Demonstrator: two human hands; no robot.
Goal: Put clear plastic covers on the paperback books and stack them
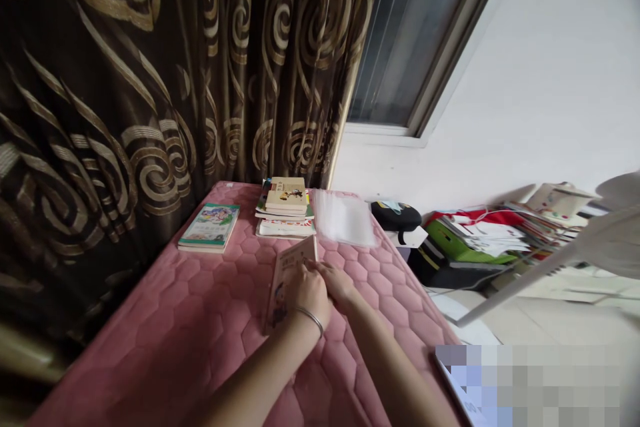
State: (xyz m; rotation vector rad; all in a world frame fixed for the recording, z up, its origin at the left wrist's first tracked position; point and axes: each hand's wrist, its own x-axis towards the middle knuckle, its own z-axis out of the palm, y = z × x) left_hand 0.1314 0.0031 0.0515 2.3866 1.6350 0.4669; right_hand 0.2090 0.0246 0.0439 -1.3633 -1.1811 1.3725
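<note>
A light-covered book (278, 283) with printed figures stands tilted over the pink quilted surface, in front of me. My left hand (309, 295), with a silver bangle at the wrist, lies against the cover with its fingers curled in at the book's right side. Close beside it, my right hand (339, 285) has its fingers closed at the book's right edge, and the two hands meet there. The fingertips are partly hidden. Beyond the hands lie a stack of books (287, 197) and a pile of clear plastic sleeves (344, 219).
Green-edged books (210, 227) lie on the left of the pink padded surface (200, 320). A patterned curtain (240, 67) hangs behind it. On the right are a black case (396, 215), a green box with papers (465, 240) and a white fan (530, 277). A blurred patch covers the lower right.
</note>
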